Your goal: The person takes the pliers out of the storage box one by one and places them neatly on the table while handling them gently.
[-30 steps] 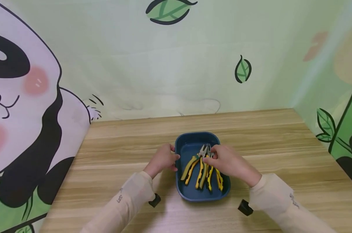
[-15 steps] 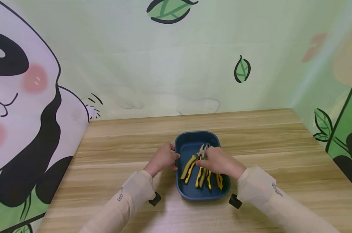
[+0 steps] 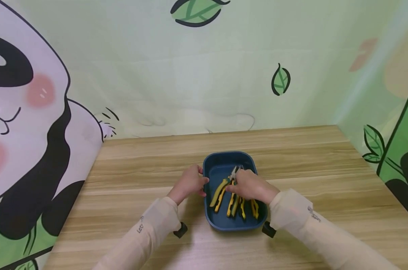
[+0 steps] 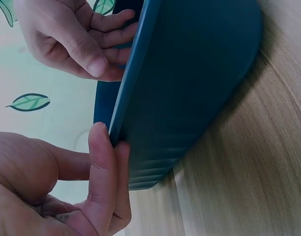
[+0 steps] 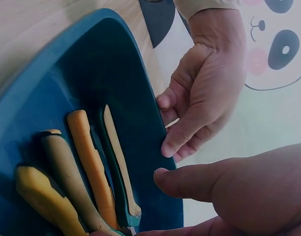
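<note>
A dark blue rectangular tray [image 3: 220,160] sits on the table, holding several pairs of pliers [image 3: 218,195] with yellow-and-dark handles pointing toward me. My left hand [image 3: 188,183] pinches the tray's left rim; in the right wrist view the left thumb [image 5: 182,139] lies over that rim. My right hand [image 3: 251,185] is over the pliers' heads, hiding part of them. The right thumb [image 5: 187,184] stands straight and apart from the other fingers, which reach down by the nearest pliers at the lower frame edge. Whether those fingertips touch metal is hard to tell.
The wood-grain table [image 3: 149,157] extends around the tray on all sides. Behind it hangs a pale green backdrop [image 3: 210,82] printed with leaves and a panda. A small black block [image 3: 180,230] is attached under each sleeve cuff.
My right hand has moved left across the pliers, from the right-hand pair toward the left ones. The left hand keeps its place on the rim, and the tray stays put.
</note>
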